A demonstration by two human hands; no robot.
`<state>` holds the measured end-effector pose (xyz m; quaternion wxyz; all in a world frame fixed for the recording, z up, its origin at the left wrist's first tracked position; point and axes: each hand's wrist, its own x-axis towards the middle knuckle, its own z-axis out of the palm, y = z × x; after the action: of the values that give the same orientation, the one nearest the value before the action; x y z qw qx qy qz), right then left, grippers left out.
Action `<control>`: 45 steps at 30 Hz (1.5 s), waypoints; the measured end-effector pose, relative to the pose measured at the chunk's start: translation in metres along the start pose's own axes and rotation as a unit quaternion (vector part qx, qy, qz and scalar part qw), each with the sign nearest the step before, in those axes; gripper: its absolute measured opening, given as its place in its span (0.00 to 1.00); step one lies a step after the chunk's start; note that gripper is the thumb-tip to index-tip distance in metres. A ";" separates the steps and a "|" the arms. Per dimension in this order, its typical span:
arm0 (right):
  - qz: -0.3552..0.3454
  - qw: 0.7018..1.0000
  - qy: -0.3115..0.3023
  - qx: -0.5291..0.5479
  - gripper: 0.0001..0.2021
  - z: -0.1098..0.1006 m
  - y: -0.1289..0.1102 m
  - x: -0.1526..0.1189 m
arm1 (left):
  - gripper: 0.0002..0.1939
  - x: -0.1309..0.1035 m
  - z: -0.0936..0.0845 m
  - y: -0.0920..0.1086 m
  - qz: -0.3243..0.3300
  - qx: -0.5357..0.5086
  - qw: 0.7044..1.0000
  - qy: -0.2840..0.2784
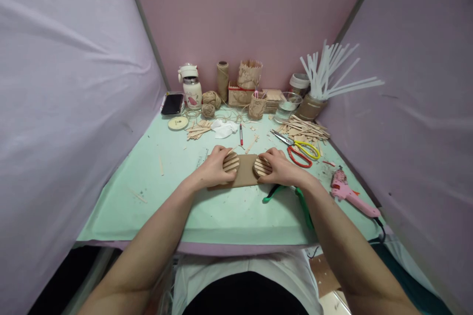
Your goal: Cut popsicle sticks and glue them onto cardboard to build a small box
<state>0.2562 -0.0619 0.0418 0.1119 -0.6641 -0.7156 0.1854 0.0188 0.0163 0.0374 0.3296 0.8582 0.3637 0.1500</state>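
Note:
Between my hands lies a flat brown cardboard strip point(246, 170) on the green table cover. At its left part my left hand point(214, 167) grips a round disc faced with wooden sticks point(231, 162), thumb and fingers around its edge. My right hand point(280, 167) holds a matching striped stick-faced disc point(261, 167) the same way, on the strip's right part. Whether the discs are fixed to the cardboard I cannot tell. Under my right wrist lies a green-handled tool point(301, 202), partly hidden by the forearm.
Scissors point(295, 145) with yellow and red handles and a pink glue gun point(351, 194) lie at the right. Behind are loose wooden sticks point(305, 129), a water bowl point(287, 107), glue sticks point(328, 71), a red pen point(241, 135), twine balls point(211, 99) and a bottle point(192, 93).

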 end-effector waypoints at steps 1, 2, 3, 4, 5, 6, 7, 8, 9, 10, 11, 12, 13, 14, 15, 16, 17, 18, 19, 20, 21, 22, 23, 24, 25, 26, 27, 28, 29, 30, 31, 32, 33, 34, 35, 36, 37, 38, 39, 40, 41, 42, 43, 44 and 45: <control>-0.008 1.000 0.019 0.013 0.26 -0.002 -0.002 -0.002 | 0.25 0.000 -0.001 0.000 0.005 -0.014 1.000 0.005; -0.022 0.998 0.041 0.032 0.27 -0.005 -0.005 -0.004 | 0.26 0.000 -0.002 -0.001 0.007 -0.025 1.000 0.007; -0.040 0.995 0.065 0.057 0.27 -0.006 -0.008 -0.006 | 0.28 0.000 -0.003 -0.002 0.007 -0.035 0.999 0.008; -0.061 0.991 0.083 0.086 0.29 -0.007 -0.012 -0.007 | 0.31 0.001 -0.003 -0.003 0.006 -0.045 0.999 0.007; -0.080 0.985 0.094 0.117 0.30 -0.007 -0.015 -0.008 | 0.33 0.001 -0.004 -0.005 0.006 -0.056 0.998 0.004; -0.093 0.980 0.097 0.148 0.31 -0.005 -0.019 -0.008 | 0.34 0.001 -0.004 -0.006 0.003 -0.071 0.997 -0.002; -0.099 0.974 0.092 0.179 0.32 -0.001 -0.022 -0.008 | 0.35 0.001 -0.004 -0.008 -0.001 -0.091 0.996 -0.012; -0.097 0.969 0.082 0.210 0.32 0.003 -0.024 -0.007 | 0.36 0.000 -0.003 -0.010 -0.005 -0.114 0.993 -0.021; -0.091 0.964 0.069 0.240 0.33 0.008 -0.026 -0.005 | 0.37 0.000 -0.003 -0.012 -0.008 -0.139 0.990 -0.031; -0.085 0.958 0.055 0.268 0.34 0.014 -0.027 -0.004 | 0.37 0.000 -0.002 -0.013 -0.009 -0.162 0.986 -0.038; -0.080 0.952 0.041 0.293 0.34 0.019 -0.028 -0.001 | 0.38 0.000 -0.001 -0.015 -0.009 -0.180 0.983 -0.042; -0.077 0.946 0.028 0.313 0.34 0.024 -0.028 0.000 | 0.38 -0.001 -0.001 -0.016 -0.007 -0.194 0.980 -0.043; -0.076 0.941 0.019 0.328 0.34 0.028 -0.028 0.002 | 0.38 -0.001 0.000 -0.016 -0.005 -0.204 0.978 -0.040; -0.077 0.937 0.012 0.341 0.34 0.031 -0.027 0.004 | 0.39 -0.001 0.000 -0.015 -0.003 -0.213 0.976 -0.036; -0.080 0.933 0.006 0.351 0.35 0.034 -0.027 0.005 | 0.39 -0.001 0.001 -0.014 -0.002 -0.223 0.974 -0.035; -0.083 0.930 0.003 0.359 0.35 0.035 -0.027 0.006 | 0.39 -0.002 0.001 -0.012 -0.001 -0.234 0.972 -0.035; -0.086 0.928 0.004 0.363 0.36 0.037 -0.028 0.007 | 0.39 -0.002 0.001 -0.009 0.002 -0.247 0.968 -0.038; -0.087 0.927 0.009 0.365 0.36 0.038 -0.028 0.008 | 0.38 -0.002 0.001 -0.006 0.005 -0.262 0.964 -0.044; -0.087 0.927 0.014 0.364 0.37 0.039 -0.028 0.009 | 0.36 -0.002 0.000 -0.002 0.009 -0.279 0.959 -0.050; -0.085 0.928 0.021 0.363 0.38 0.040 -0.029 0.010 | 0.35 -0.002 0.000 0.001 0.012 -0.295 0.954 -0.056; -0.084 0.929 0.027 0.360 0.38 0.041 -0.029 0.010 | 0.34 -0.002 0.000 0.003 0.014 -0.308 0.949 -0.058; -0.083 0.931 0.034 0.355 0.38 0.042 -0.029 0.011 | 0.32 -0.002 0.000 0.005 0.016 -0.317 0.947 -0.058; -0.085 0.933 0.040 0.349 0.38 0.043 -0.029 0.011 | 0.32 -0.002 0.000 0.006 0.016 -0.321 0.945 -0.058; -0.088 0.935 0.047 0.340 0.38 0.044 -0.028 0.011 | 0.31 -0.001 0.001 0.007 0.017 -0.321 0.945 -0.056; -0.090 0.938 0.052 0.331 0.38 0.045 -0.028 0.011 | 0.31 -0.001 0.001 0.007 0.018 -0.317 0.947 -0.055; -0.092 0.941 0.057 0.321 0.38 0.045 -0.028 0.011 | 0.31 0.000 0.002 0.007 0.021 -0.310 0.949 -0.053; -0.092 0.943 0.060 0.314 0.38 0.045 -0.027 0.011 | 0.31 0.001 0.003 0.006 0.025 -0.301 0.952 -0.050; -0.092 0.945 0.060 0.309 0.38 0.045 -0.027 0.011 | 0.31 0.001 0.004 0.006 0.030 -0.291 0.955 -0.048; -0.093 0.946 0.059 0.305 0.39 0.045 -0.027 0.011 | 0.31 0.002 0.005 0.005 0.033 -0.284 0.957 -0.043; -0.095 0.947 0.059 0.302 0.39 0.044 -0.028 0.011 | 0.31 0.002 0.005 0.005 0.036 -0.279 0.959 -0.037; -0.101 0.947 0.060 0.299 0.39 0.044 -0.028 0.011 | 0.31 0.003 0.006 0.005 0.039 -0.278 0.959 -0.034; -0.110 0.947 0.060 0.295 0.39 0.043 -0.028 0.011 | 0.31 0.003 0.006 0.004 0.041 -0.280 0.959 -0.034; -0.122 0.947 0.062 0.291 0.39 0.042 -0.029 0.011 | 0.32 0.002 0.006 0.004 0.041 -0.283 0.958 -0.038; -0.134 0.947 0.064 0.285 0.39 0.041 -0.029 0.010 | 0.32 0.002 0.006 0.003 0.041 -0.286 0.956 -0.045; -0.142 0.948 0.066 0.278 0.39 0.040 -0.028 0.010 | 0.34 0.001 0.005 0.001 0.039 -0.290 0.955 -0.052; -0.143 0.949 0.068 0.271 0.40 0.040 -0.027 0.009 | 0.35 0.000 0.003 -0.001 0.035 -0.292 0.954 -0.057; -0.139 0.952 0.072 0.263 0.40 0.039 -0.025 0.009 | 0.36 0.000 0.002 -0.003 0.030 -0.293 0.954 -0.057; -0.128 0.956 0.077 0.254 0.40 0.039 -0.023 0.008 | 0.37 -0.001 0.000 -0.006 0.022 -0.294 0.954 -0.053; -0.115 0.959 0.081 0.245 0.41 0.039 -0.020 0.007 | 0.38 -0.001 -0.002 -0.010 0.015 -0.293 0.955 -0.049; -0.104 0.962 0.086 0.236 0.41 0.039 -0.017 0.006 | 0.38 -0.002 -0.004 -0.013 0.009 -0.290 0.956 -0.045; -0.096 0.965 0.091 0.227 0.41 0.040 -0.014 0.006 | 0.38 -0.002 -0.005 -0.016 0.004 -0.283 0.958 -0.041; -0.093 0.966 0.095 0.221 0.41 0.041 -0.012 0.005 | 0.38 -0.001 -0.006 -0.019 0.001 -0.272 0.961 -0.038; -0.092 0.967 0.097 0.217 0.41 0.042 -0.011 0.005 | 0.38 -0.001 -0.007 -0.022 -0.001 -0.260 0.965 -0.034; -0.094 0.967 0.097 0.215 0.42 0.042 -0.010 0.005 | 0.38 -0.001 -0.007 -0.024 -0.001 -0.246 0.969 -0.029; -0.096 0.967 0.096 0.215 0.42 0.043 -0.010 0.004 | 0.38 -0.001 -0.007 -0.026 -0.001 -0.233 0.972 -0.026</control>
<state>0.2296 -0.0631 0.0067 0.3375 -0.5672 -0.7055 0.2581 0.0012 0.0327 0.0255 0.5295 0.7613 0.3110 0.2082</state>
